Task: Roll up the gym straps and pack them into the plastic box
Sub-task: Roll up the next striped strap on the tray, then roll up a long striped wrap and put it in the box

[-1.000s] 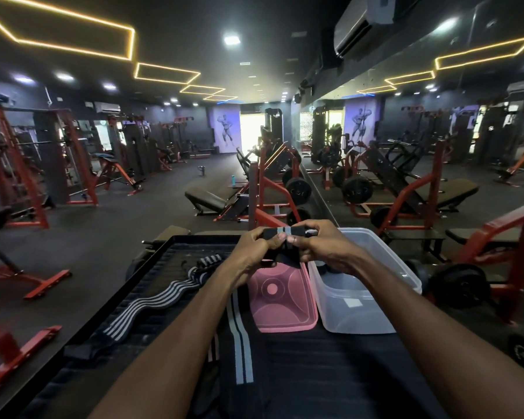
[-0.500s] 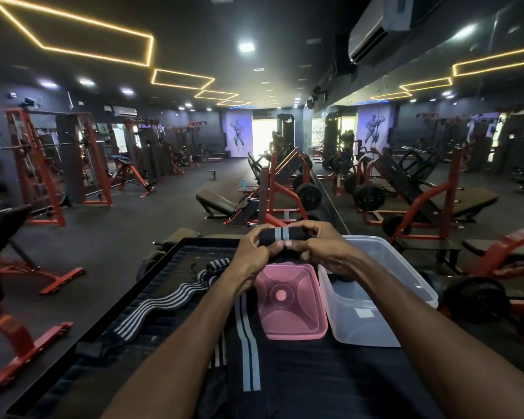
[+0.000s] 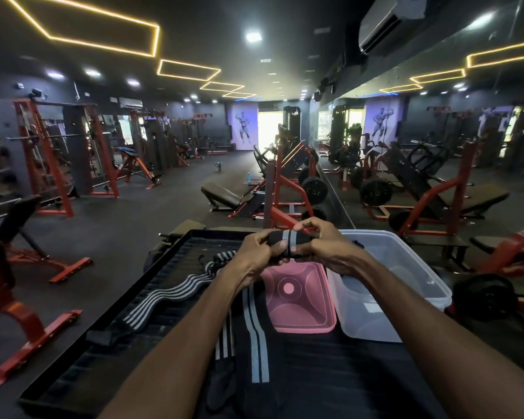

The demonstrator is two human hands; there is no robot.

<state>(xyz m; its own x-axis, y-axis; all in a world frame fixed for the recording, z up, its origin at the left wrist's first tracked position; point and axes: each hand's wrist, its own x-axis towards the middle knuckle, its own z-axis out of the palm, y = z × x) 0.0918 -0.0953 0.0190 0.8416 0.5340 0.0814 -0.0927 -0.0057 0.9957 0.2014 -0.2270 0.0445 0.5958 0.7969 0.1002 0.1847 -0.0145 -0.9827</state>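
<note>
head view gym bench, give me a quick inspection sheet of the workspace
surface: black padded table, raised rim.
job's things: black strap roll held in the air, tail hanging to the table; striped strap lying unrolled; clear plastic box open; pink lid beside it.
clutter: nothing seen.
grippers: left hand and right hand both grip the roll.
cables: nothing seen.
surroundings: red gym machines, wall mirror.

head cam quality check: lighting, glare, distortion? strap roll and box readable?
Head view: dim gym, bright ceiling strips and a blown-out doorway at the far end; wide-angle bending at the edges. Both hands, left hand and right hand, and the strap roll are sharp enough; the clear plastic box reads hazy, its inside hard to judge.
</note>
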